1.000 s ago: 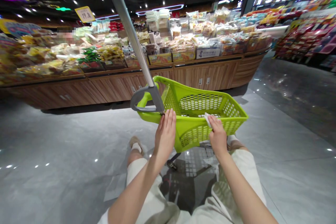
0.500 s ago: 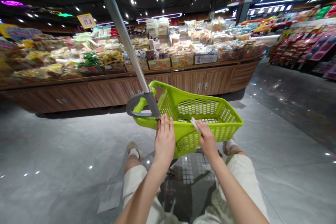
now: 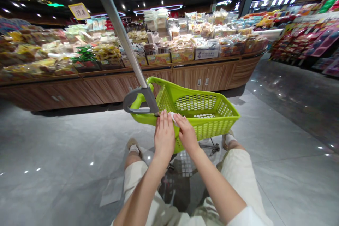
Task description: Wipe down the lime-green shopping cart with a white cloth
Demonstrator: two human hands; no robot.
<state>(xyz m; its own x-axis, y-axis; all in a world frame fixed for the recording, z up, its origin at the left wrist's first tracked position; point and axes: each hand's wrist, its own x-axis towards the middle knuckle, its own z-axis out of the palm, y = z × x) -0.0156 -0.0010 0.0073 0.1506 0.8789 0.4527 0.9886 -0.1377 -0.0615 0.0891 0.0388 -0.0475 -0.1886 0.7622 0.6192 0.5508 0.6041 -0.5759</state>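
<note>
A lime-green plastic shopping basket [image 3: 212, 122] on wheels stands on the floor in front of me, with a grey pull handle [image 3: 116, 28] rising up to the left. My left hand [image 3: 164, 136] lies flat on the basket's near rim, fingers stretched out together. My right hand [image 3: 186, 132] is right beside it on the same rim, fingers pressed on a small white cloth [image 3: 173, 117]. My knees in pale shorts show to either side of the basket.
A long curved wooden display counter [image 3: 185, 76] piled with packaged food runs across the back. A yellow price sign [image 3: 78, 11] hangs over it. Shelves of colourful goods [image 3: 309, 39] stand at the right. Glossy grey floor [image 3: 53, 148] lies around me.
My right hand with the white cloth has slid left along the near rim from its right part to beside my left hand. The left hand has stayed on the rim.
</note>
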